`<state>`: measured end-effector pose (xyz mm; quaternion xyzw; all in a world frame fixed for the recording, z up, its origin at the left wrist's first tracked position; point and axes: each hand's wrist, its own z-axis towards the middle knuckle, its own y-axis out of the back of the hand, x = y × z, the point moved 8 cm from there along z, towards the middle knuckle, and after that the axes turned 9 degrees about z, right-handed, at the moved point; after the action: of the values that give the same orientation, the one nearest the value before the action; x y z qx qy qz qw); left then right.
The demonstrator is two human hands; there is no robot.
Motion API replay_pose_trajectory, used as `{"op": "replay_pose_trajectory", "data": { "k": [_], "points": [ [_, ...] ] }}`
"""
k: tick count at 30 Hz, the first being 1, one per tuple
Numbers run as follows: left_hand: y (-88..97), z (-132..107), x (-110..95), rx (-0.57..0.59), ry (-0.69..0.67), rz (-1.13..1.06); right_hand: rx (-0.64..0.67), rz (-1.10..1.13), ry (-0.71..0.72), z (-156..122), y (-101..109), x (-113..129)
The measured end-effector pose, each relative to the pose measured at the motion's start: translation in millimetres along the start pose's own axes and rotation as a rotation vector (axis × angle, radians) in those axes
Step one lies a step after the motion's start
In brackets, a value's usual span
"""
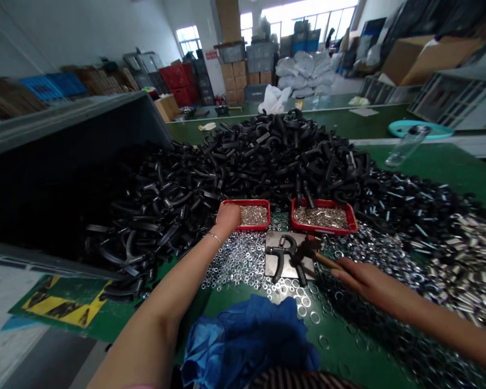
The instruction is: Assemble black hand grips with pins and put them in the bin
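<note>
My left hand (228, 216) reaches into the left red tray (263, 225) of small silver parts, fingers curled down into it; what they pinch is hidden. My right hand (358, 278) grips the wooden handle of a small hammer (312, 253), whose head rests by a black hand-grip part (284, 255) lying on a grey metal plate (272, 237). A second red tray (351, 216) with silver pieces sits to the right. Loose silver washers (237, 262) lie scattered around the plate.
A big heap of black plastic handles (243, 162) fills the green table (449, 167) behind the trays. A dark bin (65, 162) stands at left. Silver and black bolts (449, 232) lie at right. A blue cloth (247, 340) is on my lap; a bottle (405, 145) lies far right.
</note>
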<state>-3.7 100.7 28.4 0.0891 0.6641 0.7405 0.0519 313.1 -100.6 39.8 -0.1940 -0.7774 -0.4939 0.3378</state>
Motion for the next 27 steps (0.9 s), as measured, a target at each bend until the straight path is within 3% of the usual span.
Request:
{"op": "replay_pose_trajectory", "data": {
  "k": [3,5,7,10,12,14,16,20,23,25,27],
  "points": [
    [0.6,-3.3,3.8,-0.047,0.0,-0.013,-0.076,0.043,0.08,13.2,-3.3,24.0],
    [1.2,-7.3,7.0,-0.07,0.021,-0.083,-0.147,0.049,0.112,21.7,-2.6,27.5],
    [0.7,-11.0,11.8,-0.091,0.071,-0.209,-0.104,0.021,0.086,30.3,-10.6,21.6],
    [1.9,-16.0,15.4,-0.194,0.117,-0.38,0.065,0.075,0.009,34.9,-26.8,11.5],
    [0.7,-17.4,15.4,-0.265,0.112,-0.49,0.034,0.178,0.007,33.9,-23.9,12.8],
    [-6.4,-15.4,18.4,-0.266,0.138,-0.646,-0.069,0.219,0.038,34.7,-15.3,16.2],
    [-13.5,-11.7,23.5,-0.233,0.186,-0.809,-0.092,0.198,0.05,39.4,-14.5,15.6],
    [-6.3,-16.2,27.9,-0.228,0.266,-1.033,0.098,0.305,-0.087,48.4,-32.2,-3.2],
    [6.0,-33.1,-3.5,-0.12,0.165,-1.149,0.066,0.451,-0.095,42.3,-30.1,-8.6],
    [11.6,-47.3,-45.3,0.02,-0.022,-1.114,-0.017,0.517,-0.083,33.7,-27.8,-11.5],
    [12.8,-59.6,-85.0,0.089,-0.182,-0.961,-0.08,0.617,-0.149,23.7,-34.0,-22.3]
  ]
}}
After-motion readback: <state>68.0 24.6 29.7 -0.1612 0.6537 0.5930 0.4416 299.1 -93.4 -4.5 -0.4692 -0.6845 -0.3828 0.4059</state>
